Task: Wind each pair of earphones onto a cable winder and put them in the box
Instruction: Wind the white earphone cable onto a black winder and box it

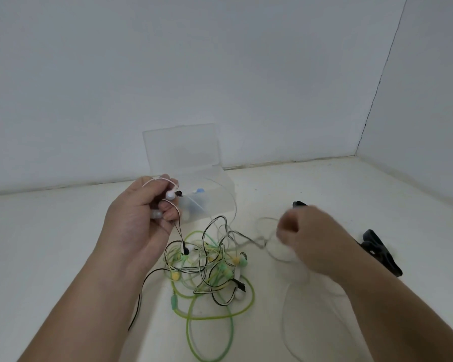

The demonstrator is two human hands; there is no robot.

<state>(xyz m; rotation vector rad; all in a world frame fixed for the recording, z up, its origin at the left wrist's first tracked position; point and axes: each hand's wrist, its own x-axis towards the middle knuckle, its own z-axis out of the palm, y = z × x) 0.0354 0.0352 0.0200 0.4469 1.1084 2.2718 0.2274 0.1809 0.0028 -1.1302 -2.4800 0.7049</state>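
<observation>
White earphone pinched by left hand; right hand blurred.

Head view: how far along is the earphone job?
Done: one blue item sits in the open box. In hand: left hand grips a white earbud; the blurred right hand seems to tug its cable. Left: the green and black-white tangle, unwound, plus black clips beside it.

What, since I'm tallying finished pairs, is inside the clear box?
A blue item, likely earphones, shows through the front wall of the clear box. The left hand covers the box's left end, so anything there is hidden.
</observation>
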